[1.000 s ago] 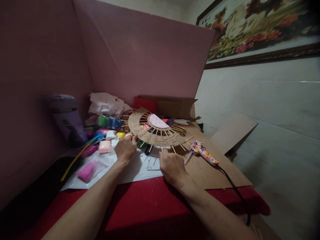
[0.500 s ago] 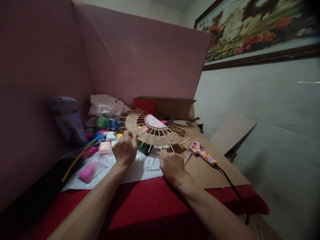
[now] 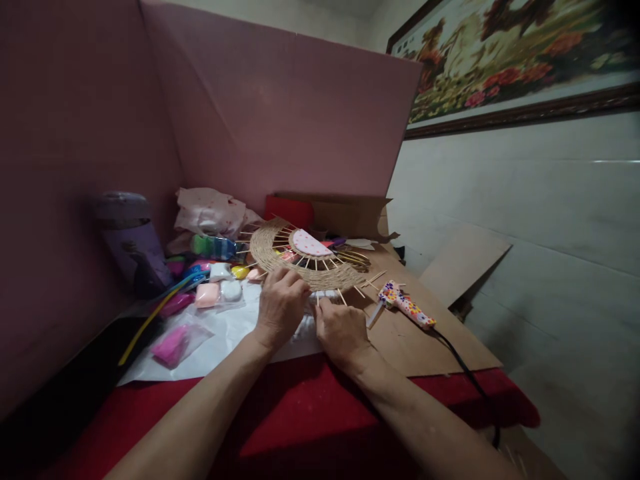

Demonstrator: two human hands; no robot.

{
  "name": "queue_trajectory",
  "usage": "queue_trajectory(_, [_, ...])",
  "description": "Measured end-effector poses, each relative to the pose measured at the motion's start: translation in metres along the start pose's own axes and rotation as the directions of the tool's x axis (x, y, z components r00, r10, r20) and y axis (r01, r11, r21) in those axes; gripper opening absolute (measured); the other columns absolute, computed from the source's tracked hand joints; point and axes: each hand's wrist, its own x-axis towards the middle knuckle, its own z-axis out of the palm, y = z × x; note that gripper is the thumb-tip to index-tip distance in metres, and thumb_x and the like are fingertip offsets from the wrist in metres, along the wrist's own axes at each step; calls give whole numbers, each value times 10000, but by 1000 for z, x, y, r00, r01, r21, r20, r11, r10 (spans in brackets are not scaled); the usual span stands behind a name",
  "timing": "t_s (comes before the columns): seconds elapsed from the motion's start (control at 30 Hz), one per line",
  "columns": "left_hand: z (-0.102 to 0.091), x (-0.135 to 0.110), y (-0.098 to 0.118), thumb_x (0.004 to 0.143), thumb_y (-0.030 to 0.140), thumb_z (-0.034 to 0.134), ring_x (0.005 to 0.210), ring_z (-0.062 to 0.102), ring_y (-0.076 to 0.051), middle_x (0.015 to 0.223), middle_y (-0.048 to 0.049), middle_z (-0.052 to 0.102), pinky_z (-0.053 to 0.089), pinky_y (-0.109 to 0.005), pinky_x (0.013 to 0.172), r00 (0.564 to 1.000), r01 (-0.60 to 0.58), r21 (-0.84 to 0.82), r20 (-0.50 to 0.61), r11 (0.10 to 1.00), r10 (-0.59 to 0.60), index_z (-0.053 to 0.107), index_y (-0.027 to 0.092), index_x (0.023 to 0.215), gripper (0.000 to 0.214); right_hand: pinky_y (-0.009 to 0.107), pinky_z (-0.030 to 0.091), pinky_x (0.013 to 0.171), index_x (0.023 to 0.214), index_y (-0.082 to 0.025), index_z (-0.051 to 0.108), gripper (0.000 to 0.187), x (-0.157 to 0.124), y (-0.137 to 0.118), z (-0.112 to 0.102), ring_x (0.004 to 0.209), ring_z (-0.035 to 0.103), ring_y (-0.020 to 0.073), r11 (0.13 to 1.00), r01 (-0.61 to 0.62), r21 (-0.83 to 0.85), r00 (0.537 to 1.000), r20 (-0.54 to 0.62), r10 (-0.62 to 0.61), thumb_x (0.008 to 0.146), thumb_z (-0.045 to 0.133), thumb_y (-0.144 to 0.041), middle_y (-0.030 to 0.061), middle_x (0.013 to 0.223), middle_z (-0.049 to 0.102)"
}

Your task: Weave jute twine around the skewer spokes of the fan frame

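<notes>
A half-round fan frame of thin wooden sticks woven with brown twine [image 3: 265, 248] is held up over the table, its sticks poking out past the twine rim. At its centre sits a white half-circle with pink dots [image 3: 311, 243]. My left hand [image 3: 283, 301] is closed at the near edge of the woven band, fingertips against the twine. My right hand [image 3: 343, 327] pinches a stick end just below the band, close beside the left. The fingertips of both hands are partly hidden.
A flower-patterned glue gun [image 3: 406, 305] lies on cardboard [image 3: 425, 347] at right, its black cord trailing off the edge. Bagged coloured clay [image 3: 170, 343], a yellow strip [image 3: 145, 332] and a purple tumbler [image 3: 134, 243] are at left. Red cloth [image 3: 290, 407] covers the near edge.
My left hand has moved right along the woven band, nearer my right hand, uncovering a white clay packet. My right hand and the fan frame have barely moved.
</notes>
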Motion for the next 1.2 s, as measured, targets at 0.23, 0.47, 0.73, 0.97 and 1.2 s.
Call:
queue_trajectory(0.23, [2,4,9,806,238,531,902,486,-257,808,-80,600,360,-399,770,997,-27,128,78,991,17,643,199,683,171,271,397,558,865,-174,568,164,0,0,0,681,674,232,999,52,11,998,47,-52,844,406,-158,90,731,696])
queue_trajectory(0.47, [6,5,3,795,244,549,901,477,-262,822,-83,600,351,-402,768,993,-95,176,88,980,81,638,192,681,153,278,410,545,833,-175,574,156,-1,-2,-1,652,670,247,998,59,26,998,34,-60,775,437,-127,87,699,691])
queue_trajectory(0.73, [12,6,0,806,245,540,912,469,-250,856,-72,607,354,-403,789,988,-139,146,86,979,127,625,185,717,137,276,416,535,814,-169,582,147,-1,-2,0,638,670,250,998,56,32,998,23,-57,770,445,-137,94,676,685])
queue_trajectory(0.97, [13,5,0,807,230,540,920,466,-243,860,-60,613,352,-399,801,989,-141,122,63,982,134,614,178,720,125,289,416,519,804,-172,583,171,-2,-2,2,616,667,259,997,58,48,998,-1,-58,815,413,-182,92,660,683])
queue_trajectory(1.2, [5,4,3,820,221,517,931,484,-244,815,-53,621,334,-394,802,995,-101,94,36,990,98,592,187,708,139,284,425,557,834,-172,581,139,-1,-2,0,649,673,252,999,29,37,999,26,-30,785,453,-146,95,684,690])
